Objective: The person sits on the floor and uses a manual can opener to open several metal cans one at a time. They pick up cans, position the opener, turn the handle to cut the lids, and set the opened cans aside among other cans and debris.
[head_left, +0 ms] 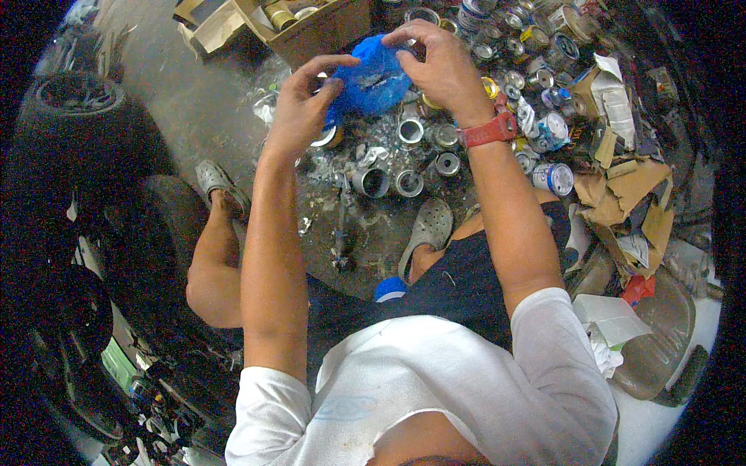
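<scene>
Left hand [305,105], right hand [445,66]: pinching blue plastic [371,81], 1 side each | Step: apparently spreading it | Next: probably needs steady grips

Looking down past a white T-shirt [412,361], a seated person holds up a crumpled blue plastic sheet [374,78], the left hand [303,109] at its left edge and the right hand [443,66], above a red wristband [488,132], at its upper right. Below lie opened metal cans [374,182] on a stained floor [159,93], between two feet in grey clogs [431,229]. More cans crowd the upper right, near torn cardboard [637,186]. A cardboard box [330,31] stands at the top; a dark tyre [74,120] lies left.
</scene>
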A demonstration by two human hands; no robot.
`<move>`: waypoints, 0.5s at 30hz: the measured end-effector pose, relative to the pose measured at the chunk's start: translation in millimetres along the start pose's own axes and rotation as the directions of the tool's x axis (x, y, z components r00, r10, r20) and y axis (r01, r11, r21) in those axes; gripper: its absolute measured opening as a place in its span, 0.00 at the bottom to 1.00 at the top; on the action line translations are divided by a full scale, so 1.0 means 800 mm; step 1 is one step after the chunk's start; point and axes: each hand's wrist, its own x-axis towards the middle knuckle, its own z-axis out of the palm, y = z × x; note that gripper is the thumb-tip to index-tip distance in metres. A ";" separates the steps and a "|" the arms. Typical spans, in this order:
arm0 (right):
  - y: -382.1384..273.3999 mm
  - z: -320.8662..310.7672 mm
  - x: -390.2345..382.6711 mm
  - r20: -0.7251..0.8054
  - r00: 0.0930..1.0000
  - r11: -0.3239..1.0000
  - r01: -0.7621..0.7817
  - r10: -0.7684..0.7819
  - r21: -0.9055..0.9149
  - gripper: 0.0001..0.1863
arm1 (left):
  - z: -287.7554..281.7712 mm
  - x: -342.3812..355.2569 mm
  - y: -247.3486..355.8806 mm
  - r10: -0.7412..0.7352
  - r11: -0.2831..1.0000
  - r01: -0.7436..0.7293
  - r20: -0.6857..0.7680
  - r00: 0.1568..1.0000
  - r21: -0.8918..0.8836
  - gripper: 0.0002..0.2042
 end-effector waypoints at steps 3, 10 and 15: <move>0.000 -0.001 0.001 0.016 0.999 0.999 0.040 -0.040 0.016 0.18 | -0.008 0.000 -0.003 -0.062 0.998 0.057 0.135 0.989 0.037 0.23; 0.008 0.003 -0.006 0.086 0.990 0.993 0.114 -0.115 0.011 0.23 | -0.009 -0.001 -0.024 0.084 0.973 -0.086 0.022 0.996 0.213 0.29; -0.012 0.002 -0.009 0.145 0.989 1.000 0.017 -0.016 -0.001 0.19 | -0.002 -0.007 -0.031 0.121 0.945 -0.099 -0.054 0.991 0.312 0.30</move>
